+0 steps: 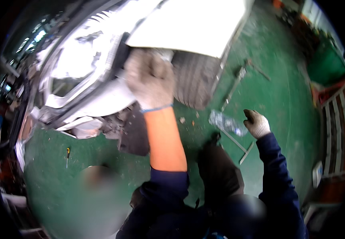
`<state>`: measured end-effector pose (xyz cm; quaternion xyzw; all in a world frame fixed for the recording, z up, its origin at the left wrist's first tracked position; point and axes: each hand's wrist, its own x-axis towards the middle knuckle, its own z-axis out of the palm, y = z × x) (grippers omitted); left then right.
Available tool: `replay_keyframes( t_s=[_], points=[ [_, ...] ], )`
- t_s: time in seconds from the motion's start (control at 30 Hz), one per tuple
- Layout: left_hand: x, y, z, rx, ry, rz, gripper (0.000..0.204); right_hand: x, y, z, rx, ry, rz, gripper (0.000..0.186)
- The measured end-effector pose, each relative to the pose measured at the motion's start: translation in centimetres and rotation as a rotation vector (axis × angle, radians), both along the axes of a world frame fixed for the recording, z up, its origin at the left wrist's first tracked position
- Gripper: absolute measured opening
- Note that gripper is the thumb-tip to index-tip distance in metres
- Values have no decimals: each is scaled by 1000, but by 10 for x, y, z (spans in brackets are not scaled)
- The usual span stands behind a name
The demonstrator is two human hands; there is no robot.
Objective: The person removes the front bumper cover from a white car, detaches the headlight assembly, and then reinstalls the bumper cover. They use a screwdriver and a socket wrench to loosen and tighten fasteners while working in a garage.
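- My left hand (150, 77), in a knit glove, is up at the gap between the white fender (188, 28) and the tire (192, 77). The glove is blurred, so I cannot tell whether its fingers are curled round an edge or only resting there.
- My right hand (257, 124), gloved too, hangs out to the right over the green floor (276, 99). Its fingers look part-curled; I see nothing in them, but cannot tell how tightly they are drawn in.
- The fender, the piece I am working at, lies just beyond my left fingers, above the tire. I'd judge it best to feel for firm metal, keep the wrist clear of the tread, and mind any sharp lip.
- To the left, the bumper (112, 95) runs below the headlight (75, 65); pressing on that plastic seems unwise.
- Near my right hand lie a clear plastic bottle (226, 122) and a T-shaped bar (236, 145); farther off is a long metal tool (236, 83). I should watch my footing around them.
- A screwdriver (68, 157) lies well to the left.
- The fender's top is cut off and washed out by glare; my glove hides what is behind it, and smeared patches cover the near floor.
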<state>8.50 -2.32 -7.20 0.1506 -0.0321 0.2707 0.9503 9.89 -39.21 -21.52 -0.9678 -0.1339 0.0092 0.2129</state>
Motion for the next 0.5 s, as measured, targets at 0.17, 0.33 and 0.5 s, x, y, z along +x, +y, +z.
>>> replay_keyframes(
  t_s=[0.17,0.33,0.5],
  points=[
    [10,21,-4,252,-321,-221,20,-80,-126,-169,-187,401,-257,41],
    [10,16,-8,265,-316,-168,17,-164,-161,-285,-431,731,-306,55],
    [4,4,-4,255,-285,-88,13,-151,-139,-290,-129,789,-340,51]
  ],
)
